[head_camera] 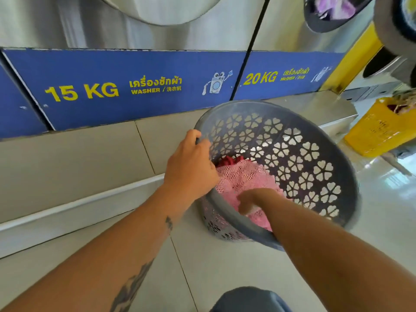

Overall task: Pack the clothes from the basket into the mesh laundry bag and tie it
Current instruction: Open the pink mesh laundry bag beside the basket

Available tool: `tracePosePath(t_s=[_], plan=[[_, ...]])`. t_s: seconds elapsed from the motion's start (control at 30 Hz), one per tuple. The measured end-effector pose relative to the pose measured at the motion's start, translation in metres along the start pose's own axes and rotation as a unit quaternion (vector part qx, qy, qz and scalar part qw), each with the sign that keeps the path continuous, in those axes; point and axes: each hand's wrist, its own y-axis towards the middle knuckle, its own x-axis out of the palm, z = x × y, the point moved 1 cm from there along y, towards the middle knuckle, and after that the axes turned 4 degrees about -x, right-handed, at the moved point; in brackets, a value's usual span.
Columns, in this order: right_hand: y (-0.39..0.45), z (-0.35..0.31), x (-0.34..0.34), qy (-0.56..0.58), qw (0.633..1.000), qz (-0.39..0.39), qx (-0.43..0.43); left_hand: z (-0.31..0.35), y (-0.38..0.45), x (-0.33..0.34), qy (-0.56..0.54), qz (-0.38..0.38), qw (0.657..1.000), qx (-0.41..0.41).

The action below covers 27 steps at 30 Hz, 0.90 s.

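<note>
Below the blue washer panels (126, 86), my left hand (191, 163) grips the grey basket (315, 167) rim while my right hand (249, 202) clutches the pink mesh laundry bag (243, 176) lying inside over red clothes (227, 160); next, I'd judge, open its mouth.

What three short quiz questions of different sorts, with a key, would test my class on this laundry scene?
1. True or false: the left hand grips the rim of the grey round plastic basket with flower-shaped holes.
2. Which lies inside that basket? A) a white towel B) a pink mesh laundry bag C) a green bottle
3. Fill in: the yellow text on the blue panel directly behind the left hand reads "___ KG".

Key: 1 true; 2 B, with the right hand gripping it and a dark red cloth behind it; 3 15.
</note>
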Motion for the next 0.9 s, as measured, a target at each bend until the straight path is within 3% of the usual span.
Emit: tracePosePath(t_s=[0.23,0.47,0.67,0.9], plan=[[-0.047,-0.02,-0.005,0.066,0.988,0.107,-0.089,0.007,-0.015,-0.005,0.05,-0.069,0.996,-0.039],[-0.102,-0.009,-0.018,0.206,0.943,0.195,-0.174,0.018,-0.042,-0.021,0.023,-0.015,0.992,-0.127],[-0.135,-0.007,-0.016,0.297,0.886,0.288,-0.21,0.02,-0.062,-0.028,0.023,0.015,0.99,-0.137],[-0.169,-0.02,-0.01,0.394,0.83,0.307,-0.249,0.016,-0.082,-0.035,0.0,0.003,0.991,-0.134]])
